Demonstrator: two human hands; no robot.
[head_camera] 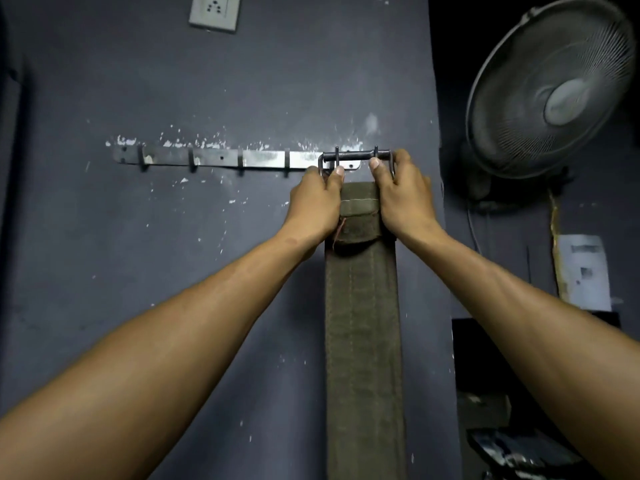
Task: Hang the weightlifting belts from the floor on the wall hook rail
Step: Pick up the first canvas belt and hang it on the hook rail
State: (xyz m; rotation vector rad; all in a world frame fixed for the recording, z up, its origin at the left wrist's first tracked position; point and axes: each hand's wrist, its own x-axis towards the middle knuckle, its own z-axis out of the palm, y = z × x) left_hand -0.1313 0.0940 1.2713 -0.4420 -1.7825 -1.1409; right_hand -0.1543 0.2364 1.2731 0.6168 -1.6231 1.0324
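Olive canvas weightlifting belt (363,323) hangs below my left hand (313,202) and right hand (403,197); both pinch its dark metal buckle (356,156) against the steel wall hook rail (221,158).

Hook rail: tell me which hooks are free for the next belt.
Four hooks of the hook rail left of the left hand hang bare, below the wall socket. The right end is crowded: both hands, with the right hand, grip the buckle of the belt there.
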